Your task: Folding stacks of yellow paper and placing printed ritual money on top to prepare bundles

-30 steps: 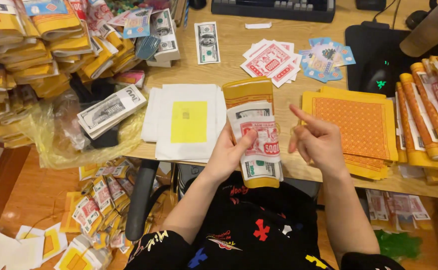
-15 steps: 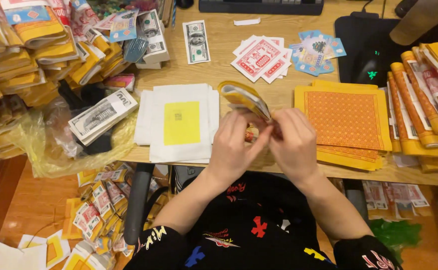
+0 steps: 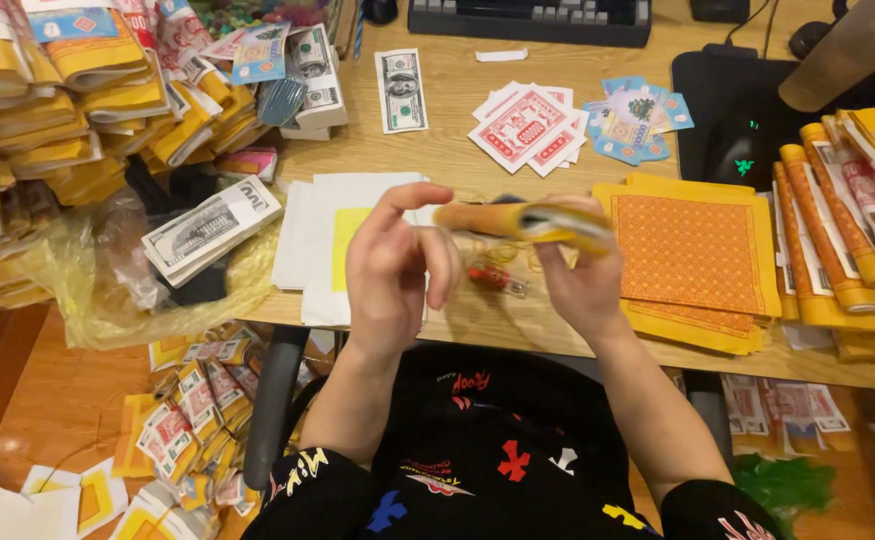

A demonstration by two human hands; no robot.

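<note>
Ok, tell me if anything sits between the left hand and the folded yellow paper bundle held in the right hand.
Nothing visible does. The left hand hangs open just left of the folded yellow paper bundle, which the right hand grips above the wooden desk; only air separates them.

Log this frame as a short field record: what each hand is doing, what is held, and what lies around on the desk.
view: head camera looking down at a wooden desk
right hand: grips a rolled yellow paper bundle, held level above the desk
left hand: open, fingers spread, index finger by the bundle's left end
under hands: white sheets with a yellow square
right of hands: orange patterned sheets
left: banded stack of banknote-style paper
far edge: keyboard
</note>
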